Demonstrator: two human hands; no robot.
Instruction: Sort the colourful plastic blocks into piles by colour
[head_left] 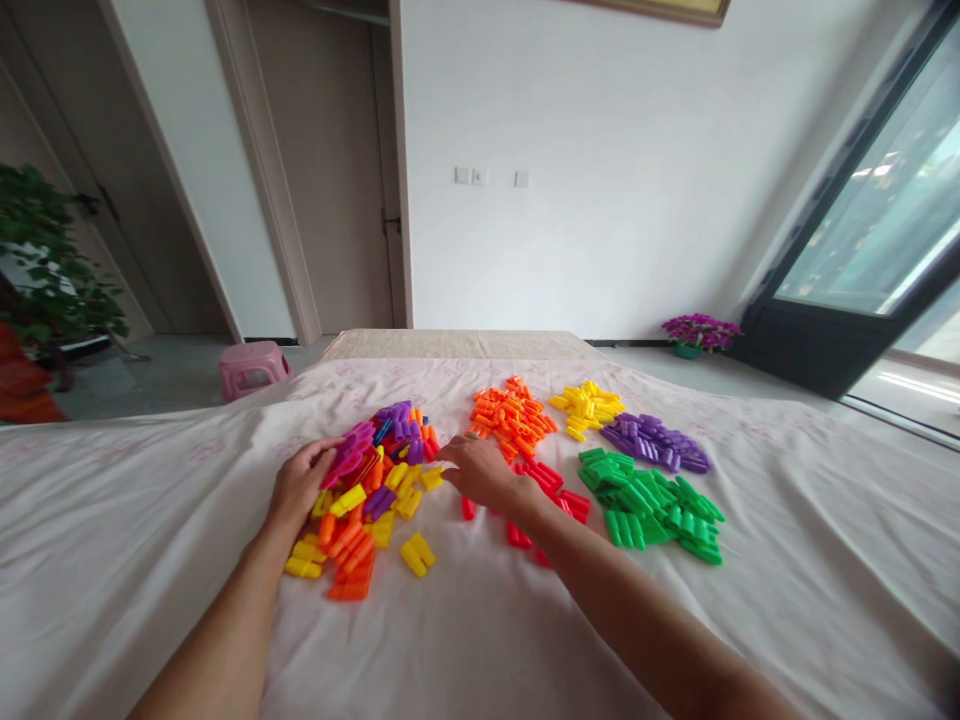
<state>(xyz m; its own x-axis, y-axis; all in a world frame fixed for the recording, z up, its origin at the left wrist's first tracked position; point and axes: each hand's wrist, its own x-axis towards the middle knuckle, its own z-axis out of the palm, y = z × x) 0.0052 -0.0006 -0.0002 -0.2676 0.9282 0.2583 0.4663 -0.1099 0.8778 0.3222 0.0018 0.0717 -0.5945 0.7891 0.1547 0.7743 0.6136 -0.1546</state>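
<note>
My left hand (300,482) is at the left side of a mixed pile of toy building pieces, its fingers curled against magenta plastic pieces (351,452). The pile also has yellow pieces (348,500), orange pieces (352,560) and purple pieces (405,425). Just right of this pile, my right hand (481,470) reaches leftward, fingers apart, with nothing visible in them. Its fingertips are near a yellow piece (432,478). Red pieces (544,475) lie partly hidden under my right wrist and forearm.
Sorted by colour, heaps of orange (514,415), yellow (589,405), purple (656,442) and green pieces (652,505) lie on the right of the pale cloth (465,640). A pink stool (253,370) stands beyond it at left, and a potted flower (699,333) by the wall.
</note>
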